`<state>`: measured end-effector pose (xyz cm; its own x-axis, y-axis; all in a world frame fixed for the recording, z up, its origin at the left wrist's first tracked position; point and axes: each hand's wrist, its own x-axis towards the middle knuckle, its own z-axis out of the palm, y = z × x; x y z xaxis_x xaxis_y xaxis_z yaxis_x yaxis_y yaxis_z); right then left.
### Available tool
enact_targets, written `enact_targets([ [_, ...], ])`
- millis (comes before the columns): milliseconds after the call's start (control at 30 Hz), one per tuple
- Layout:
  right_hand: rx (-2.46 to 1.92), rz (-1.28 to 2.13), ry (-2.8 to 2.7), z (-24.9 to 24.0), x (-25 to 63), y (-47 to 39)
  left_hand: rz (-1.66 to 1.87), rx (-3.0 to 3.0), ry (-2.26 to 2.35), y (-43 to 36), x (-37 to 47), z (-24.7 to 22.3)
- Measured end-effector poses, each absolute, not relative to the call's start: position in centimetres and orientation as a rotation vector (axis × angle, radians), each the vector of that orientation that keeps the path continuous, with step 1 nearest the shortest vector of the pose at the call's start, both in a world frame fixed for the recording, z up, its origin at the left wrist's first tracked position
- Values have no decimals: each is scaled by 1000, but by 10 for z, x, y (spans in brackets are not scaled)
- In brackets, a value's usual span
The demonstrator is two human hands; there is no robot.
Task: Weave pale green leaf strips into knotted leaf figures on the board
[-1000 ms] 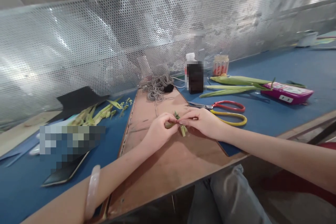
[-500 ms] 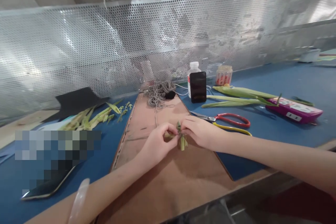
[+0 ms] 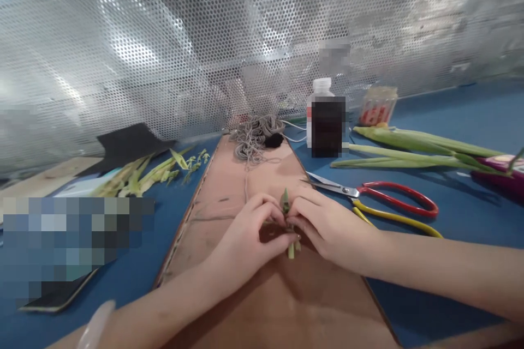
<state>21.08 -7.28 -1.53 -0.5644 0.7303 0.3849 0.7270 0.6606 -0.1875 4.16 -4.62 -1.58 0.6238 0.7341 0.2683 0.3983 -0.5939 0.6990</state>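
Over the brown board [image 3: 262, 305], both hands meet at a small bundle of green leaf strips [image 3: 291, 251]. Its pointed leaf tip shows above my fingers, and the pale cut ends stick out below. My left hand [image 3: 249, 234] is closed in a pinch at the bundle's left side, thumb and fingers curled toward it. My right hand [image 3: 333, 223] grips the bundle from the right with bent fingers. A thin grey string [image 3: 216, 219] lies on the board and leads toward my left hand. Whether string passes between my fingertips is hidden.
Scissors [image 3: 350, 192] with red and yellow handles lie right of my hands. Long green leaves [image 3: 409, 161], a jar [image 3: 377, 106] and a white-capped bottle [image 3: 322, 86] are behind. A tangle of grey cord [image 3: 257, 136] sits on the board's far end; dried leaves [image 3: 161, 174] lie left.
The view has tilted down and come closer. Both hands stay at the bundle; my left thumb now reaches across below it, and the fingers of both hands have shifted slightly.
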Motion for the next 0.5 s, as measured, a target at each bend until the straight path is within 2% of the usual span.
enact_targets([
  [500, -1232, 167, -2323, -11, 214, -76, 709, 2478, 863, -40, 30, -3],
])
